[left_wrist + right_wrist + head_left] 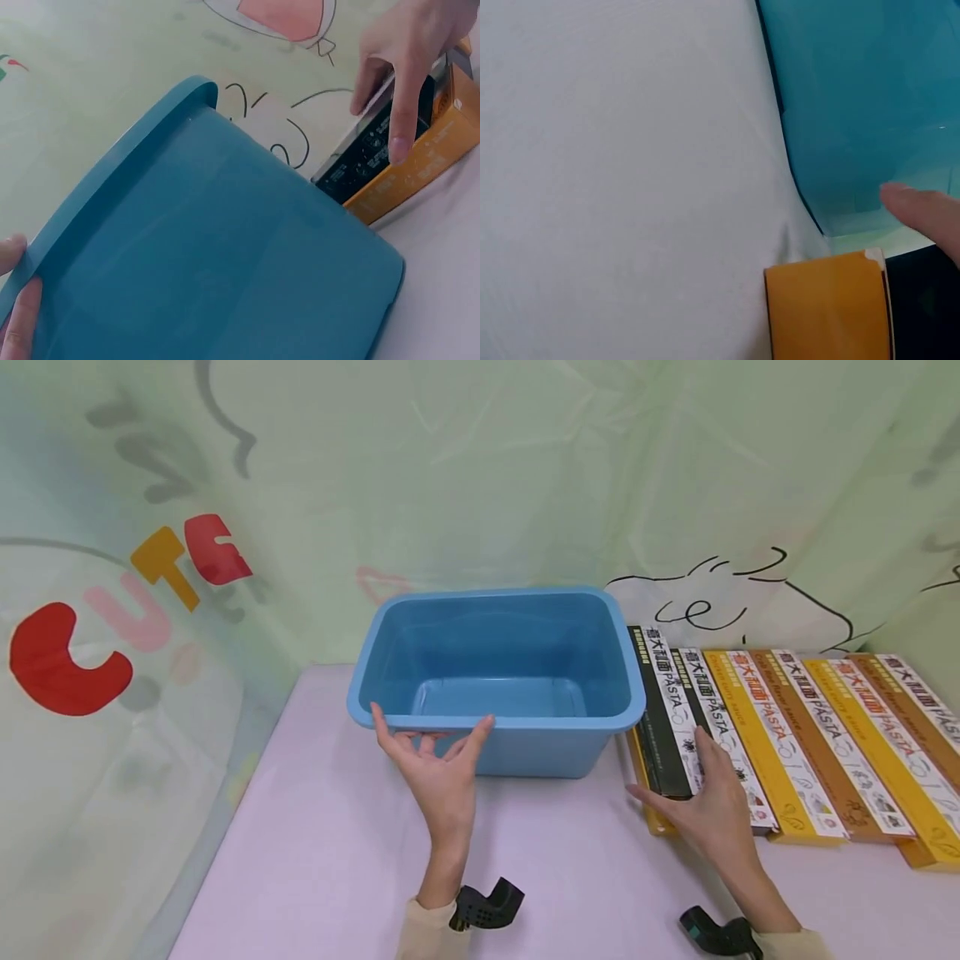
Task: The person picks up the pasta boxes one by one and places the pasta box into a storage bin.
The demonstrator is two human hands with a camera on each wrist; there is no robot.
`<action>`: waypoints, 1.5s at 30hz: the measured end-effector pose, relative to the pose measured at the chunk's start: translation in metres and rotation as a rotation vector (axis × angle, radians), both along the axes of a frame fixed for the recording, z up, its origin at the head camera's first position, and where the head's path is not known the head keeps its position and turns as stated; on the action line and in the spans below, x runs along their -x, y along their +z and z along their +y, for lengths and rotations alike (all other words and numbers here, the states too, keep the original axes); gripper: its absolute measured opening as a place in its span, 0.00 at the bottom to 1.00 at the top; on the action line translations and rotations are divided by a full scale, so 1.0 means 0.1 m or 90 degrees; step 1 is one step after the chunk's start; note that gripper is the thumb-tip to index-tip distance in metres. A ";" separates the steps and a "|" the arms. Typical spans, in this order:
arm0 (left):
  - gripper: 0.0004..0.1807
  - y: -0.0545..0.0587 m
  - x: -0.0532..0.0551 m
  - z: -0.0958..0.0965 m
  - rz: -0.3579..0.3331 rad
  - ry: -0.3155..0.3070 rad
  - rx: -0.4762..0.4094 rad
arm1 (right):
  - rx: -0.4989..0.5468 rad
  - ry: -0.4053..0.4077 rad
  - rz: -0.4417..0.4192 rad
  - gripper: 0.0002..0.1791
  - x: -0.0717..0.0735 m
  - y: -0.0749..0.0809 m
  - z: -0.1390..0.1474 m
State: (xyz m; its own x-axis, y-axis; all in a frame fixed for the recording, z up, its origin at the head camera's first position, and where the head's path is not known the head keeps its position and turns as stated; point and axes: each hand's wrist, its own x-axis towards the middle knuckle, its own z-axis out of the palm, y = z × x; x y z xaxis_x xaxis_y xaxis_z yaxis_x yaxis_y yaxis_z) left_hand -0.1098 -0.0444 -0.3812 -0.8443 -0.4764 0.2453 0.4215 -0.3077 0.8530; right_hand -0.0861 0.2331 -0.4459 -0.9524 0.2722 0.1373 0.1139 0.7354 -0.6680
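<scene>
A: Left hand (435, 777); condition of fingers?

B: Bent at the near rim, digits on both sides of it, pinching; item held, one blue tub (540, 752), standing directly beyond those fingers, its hollow on their far side

A: Right hand (712, 806); condition?

B: Thumb and fingers spread apart, fairly straight, no grip plain to see; item between them, one black pasta box (662, 710), uppermost of a stacked pair; whether the fingertips touch its sides, cannot tell

A: Item underneath?

B: One lower yellow box (662, 824), beneath the black one, its near end showing beside the right thumb

A: Further stock?

B: One second black box (708, 697), just right of the right fingers; past it, a row of yellow and brown boxes (847, 752), running out to the right of that hand; all upon a pale table (300, 860)

A: Step in hand, as judged?

B: Seemingly a reach for the black pasta box, the left fingers steadying the tub

A: Next move calls for?

B: By my reading, right thumb and fingers drawn together on the long sides of the black pasta box, leaving the lower yellow box undisturbed; care at the tub wall, which lies near the right thumb and could be knocked
</scene>
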 end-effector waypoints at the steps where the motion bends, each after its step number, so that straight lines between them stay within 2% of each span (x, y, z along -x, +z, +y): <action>1: 0.73 0.00 0.00 0.01 0.002 -0.002 -0.006 | 0.003 -0.003 0.002 0.72 0.00 -0.01 -0.01; 8: 0.71 -0.01 0.00 0.01 0.012 0.000 -0.013 | 0.022 -0.020 0.011 0.67 -0.01 0.01 -0.04; 17: 0.70 -0.01 0.01 0.02 0.004 -0.004 -0.027 | 0.050 -0.052 0.004 0.58 0.02 0.02 -0.05; 21: 0.70 -0.02 0.02 0.01 -0.004 -0.002 -0.030 | 0.065 -0.063 0.019 0.56 0.02 0.02 -0.03; 29: 0.69 -0.01 0.02 0.00 -0.008 0.001 -0.015 | 0.116 -0.087 0.045 0.54 -0.07 0.02 0.06; 32: 0.69 -0.01 0.02 0.01 -0.006 0.000 -0.015 | 0.129 -0.101 0.071 0.53 -0.14 0.05 0.10; 40: 0.68 -0.01 0.02 0.00 -0.005 -0.001 -0.018 | 0.117 -0.077 0.185 0.57 -0.33 0.30 0.25; 45: 0.69 -0.01 0.03 0.00 -0.008 0.000 -0.025 | 0.132 -0.009 0.262 0.59 -0.40 0.60 0.26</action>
State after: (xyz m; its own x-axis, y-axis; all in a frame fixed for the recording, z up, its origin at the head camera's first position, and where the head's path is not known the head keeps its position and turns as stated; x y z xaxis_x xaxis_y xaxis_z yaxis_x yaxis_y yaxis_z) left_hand -0.1125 -0.0442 -0.3818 -0.8471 -0.4855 0.2163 0.4114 -0.3413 0.8451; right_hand -0.0465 0.2587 -0.3862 -0.8262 0.3471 0.4437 -0.1819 0.5811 -0.7932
